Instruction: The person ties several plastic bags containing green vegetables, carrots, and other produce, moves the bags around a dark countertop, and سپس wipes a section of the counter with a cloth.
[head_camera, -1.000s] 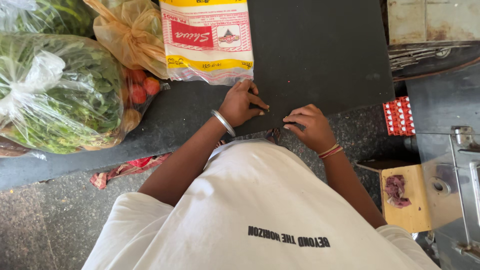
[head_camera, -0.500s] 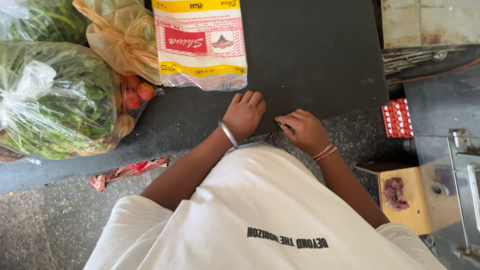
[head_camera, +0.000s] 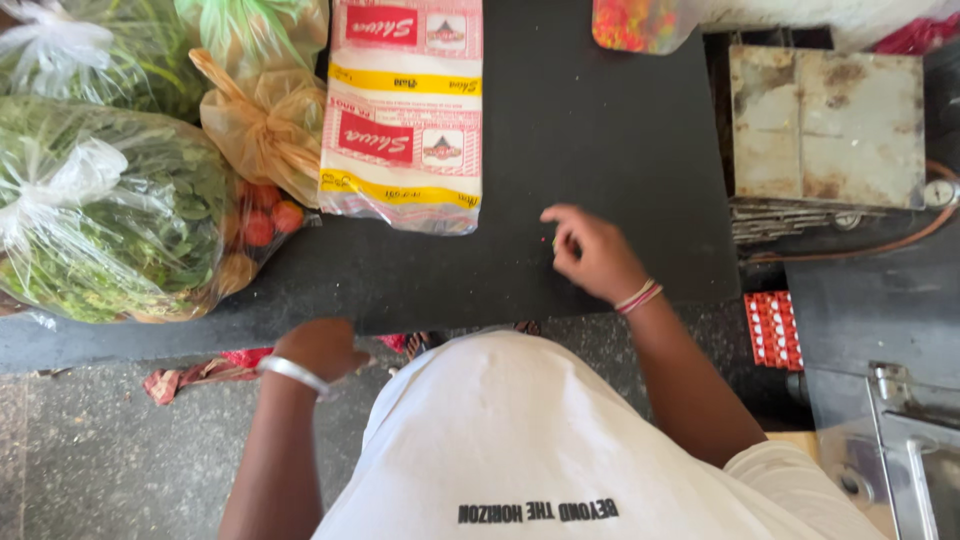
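The right hand (head_camera: 592, 255) rests on the dark desk (head_camera: 620, 150), fingers curled loosely inward with thumb and forefinger pinched close together. Something very small seems to sit at the fingertips, and a few tiny specks (head_camera: 545, 240) lie on the desk just beside them, but they are too small to tell what they are or whether the hand actually has 1 in its pinch. Specks of that size would likely be light and easy to lose, best taken with a fingertip pinch or swept together with the side of the hand.

The left hand (head_camera: 322, 347) is at the near edge of the desk, closed into a loose fist; whether it holds anything cannot be told. It wears 1 metal bangle (head_camera: 292, 371); the right wrist carries thread bands (head_camera: 638, 296).

On the desk, well apart from the right hand, lie 2 printed red, white and yellow packets (head_camera: 405, 110), 1 overlapping the other; they look soft and floppy, best gripped by an edge. To the left sit at least 2 clear bags of leafy greens (head_camera: 100, 220), 1 tied orange bag (head_camera: 262, 125) and small red fruit (head_camera: 262, 222) inside plastic. A rusty metal box (head_camera: 825, 125) stands right of the desk, with a red patterned carton (head_camera: 772, 328) below it.
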